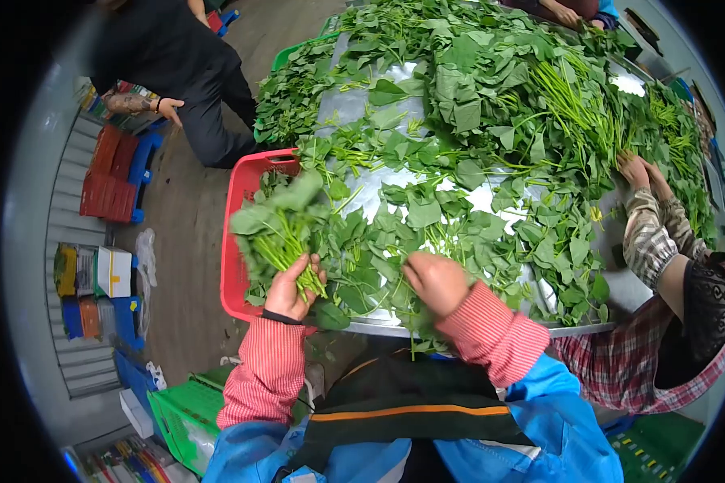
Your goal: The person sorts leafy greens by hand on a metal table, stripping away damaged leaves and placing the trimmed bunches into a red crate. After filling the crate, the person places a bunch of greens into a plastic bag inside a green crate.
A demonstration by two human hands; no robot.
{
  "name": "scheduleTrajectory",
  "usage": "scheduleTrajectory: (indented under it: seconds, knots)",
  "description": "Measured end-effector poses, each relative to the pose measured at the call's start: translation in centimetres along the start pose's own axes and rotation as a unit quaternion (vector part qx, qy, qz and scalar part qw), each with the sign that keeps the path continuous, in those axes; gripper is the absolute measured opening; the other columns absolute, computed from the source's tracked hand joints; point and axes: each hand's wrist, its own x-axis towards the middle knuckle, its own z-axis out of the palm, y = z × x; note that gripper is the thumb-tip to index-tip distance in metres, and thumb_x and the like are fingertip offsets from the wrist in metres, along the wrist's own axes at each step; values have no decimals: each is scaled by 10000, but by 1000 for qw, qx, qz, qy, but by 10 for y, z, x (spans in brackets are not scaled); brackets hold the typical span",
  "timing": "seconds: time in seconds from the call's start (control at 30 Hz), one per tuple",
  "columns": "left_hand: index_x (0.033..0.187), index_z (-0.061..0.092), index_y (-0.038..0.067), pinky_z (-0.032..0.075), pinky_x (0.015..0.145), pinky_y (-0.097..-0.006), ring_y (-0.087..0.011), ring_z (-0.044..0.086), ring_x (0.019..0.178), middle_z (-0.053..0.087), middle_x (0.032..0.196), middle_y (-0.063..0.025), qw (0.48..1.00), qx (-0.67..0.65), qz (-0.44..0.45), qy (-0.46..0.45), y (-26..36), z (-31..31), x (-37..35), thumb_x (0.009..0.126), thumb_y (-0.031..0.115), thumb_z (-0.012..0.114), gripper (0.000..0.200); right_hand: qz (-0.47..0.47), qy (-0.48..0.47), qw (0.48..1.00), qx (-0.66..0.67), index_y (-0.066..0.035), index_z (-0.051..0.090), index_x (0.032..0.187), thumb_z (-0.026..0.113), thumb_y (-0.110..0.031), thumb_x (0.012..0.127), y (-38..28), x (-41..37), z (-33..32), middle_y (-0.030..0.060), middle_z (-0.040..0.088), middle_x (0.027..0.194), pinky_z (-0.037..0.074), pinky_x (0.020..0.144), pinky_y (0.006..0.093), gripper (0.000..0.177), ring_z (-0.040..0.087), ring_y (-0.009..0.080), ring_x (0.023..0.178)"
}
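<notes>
My left hand is wrapped round the stems of a bunch of leafy greens. The bunch leans away from me over the red basket, its leaves slightly blurred. My right hand is closed above the loose greens near the table's front edge. Whatever its fingers grip, if anything, is hidden from view. Loose leaves and stems lie scattered over the metal table around both hands.
A large heap of greens covers the far table. On the right, a co-worker's hands touch stems; another person's hands show at the back. A person in dark clothes stands left. A green crate sits below left.
</notes>
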Motion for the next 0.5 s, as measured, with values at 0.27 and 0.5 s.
scheduleTrajectory:
  seconds: [0.27, 0.5]
  knots:
    - [951, 553, 91, 529, 601, -305, -132, 585, 664, 611, 844, -39, 995, -11, -97, 24, -12, -43, 0, 925, 210, 594, 129, 135, -35, 968, -207, -44, 520, 914, 640, -205, 791, 57, 37, 15, 134, 598, 770, 516, 625, 396, 236, 615, 306, 691]
    - [995, 540, 87, 493, 612, -291, -98, 528, 641, 560, 783, -1, 992, -14, -124, -15, -5, -46, -10, 934, 228, 579, 158, 28, -76, 993, -88, -43, 549, 841, 610, -286, 834, -29, 63, 39, 162, 629, 753, 507, 639, 420, 251, 636, 328, 729]
